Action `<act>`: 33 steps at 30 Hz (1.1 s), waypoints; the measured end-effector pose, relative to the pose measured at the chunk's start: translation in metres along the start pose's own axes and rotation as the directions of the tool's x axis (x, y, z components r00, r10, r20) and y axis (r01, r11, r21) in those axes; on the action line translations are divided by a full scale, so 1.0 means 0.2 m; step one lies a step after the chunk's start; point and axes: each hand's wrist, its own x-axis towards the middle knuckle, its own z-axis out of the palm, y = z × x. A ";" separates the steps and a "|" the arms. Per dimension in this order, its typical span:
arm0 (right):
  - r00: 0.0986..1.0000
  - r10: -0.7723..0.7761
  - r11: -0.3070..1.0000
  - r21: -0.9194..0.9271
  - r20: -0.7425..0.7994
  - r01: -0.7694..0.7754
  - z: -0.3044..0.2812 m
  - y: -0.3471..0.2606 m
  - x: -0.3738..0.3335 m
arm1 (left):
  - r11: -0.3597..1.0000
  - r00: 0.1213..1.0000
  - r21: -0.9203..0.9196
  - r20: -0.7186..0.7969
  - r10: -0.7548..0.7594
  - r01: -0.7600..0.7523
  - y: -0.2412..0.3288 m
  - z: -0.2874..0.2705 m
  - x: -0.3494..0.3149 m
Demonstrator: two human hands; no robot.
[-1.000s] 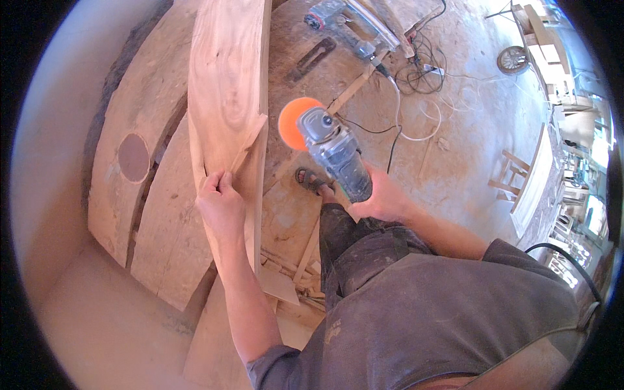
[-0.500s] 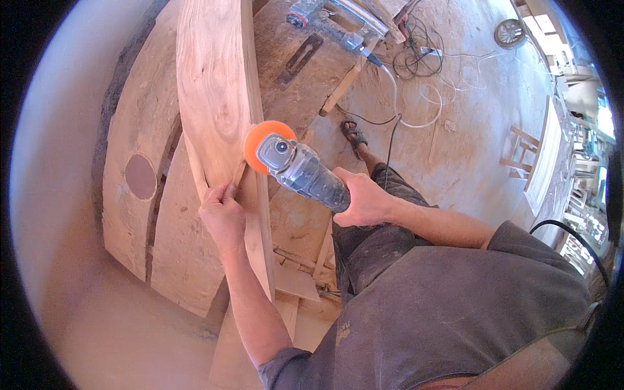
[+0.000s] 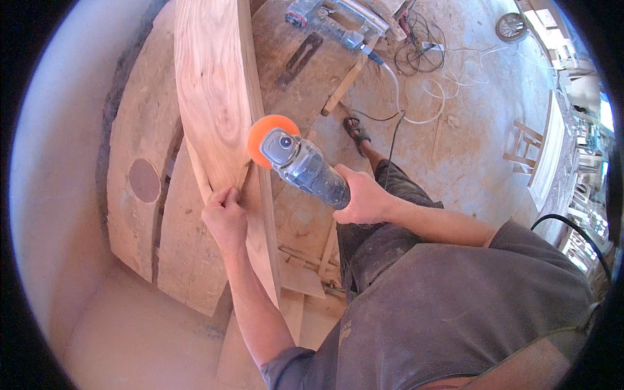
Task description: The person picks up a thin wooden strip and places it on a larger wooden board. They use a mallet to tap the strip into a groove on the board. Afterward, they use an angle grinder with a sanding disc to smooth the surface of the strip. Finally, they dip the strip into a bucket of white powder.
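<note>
My right hand [image 3: 365, 195] is wrapped round the body of an angle grinder [image 3: 313, 174]. Its round orange pad [image 3: 265, 130] is at the right edge of a long, thick wooden plank [image 3: 211, 71] with wavy grain; whether the pad touches the wood I cannot tell. My left hand [image 3: 225, 218] is closed on the plank below the pad, with thumb and fingers pinched at a narrow edge or notch. Its fingertips hide exactly what they grip.
Beneath the plank lies a worn workbench top [image 3: 136, 123] with a round brown disc [image 3: 144, 180] on it. A second power tool [image 3: 338, 23] rests at the far side. Cables [image 3: 416, 55] trail over the floor near a wheel [image 3: 511, 27]. A wooden frame [image 3: 525, 146] stands at right.
The grinder's pad has shifted slightly up and right along the plank's edge. The whole view has moved a little. Both hands keep their grip.
</note>
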 end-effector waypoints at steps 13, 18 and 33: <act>0.997 0.053 0.997 -0.049 0.048 -0.051 0.05 0.02 -0.02 | 0.998 0.999 -0.058 0.013 0.030 -0.029 -0.02 0.00 0.02; 0.999 0.046 0.991 -0.124 0.016 -0.044 0.03 0.02 -0.01 | 0.998 1.000 -0.056 0.013 0.012 -0.012 -0.05 -0.01 0.01; 0.999 0.010 0.998 -0.065 0.050 -0.006 0.03 -0.01 -0.04 | 0.972 0.981 -0.156 0.107 -0.160 0.176 0.07 -0.04 0.00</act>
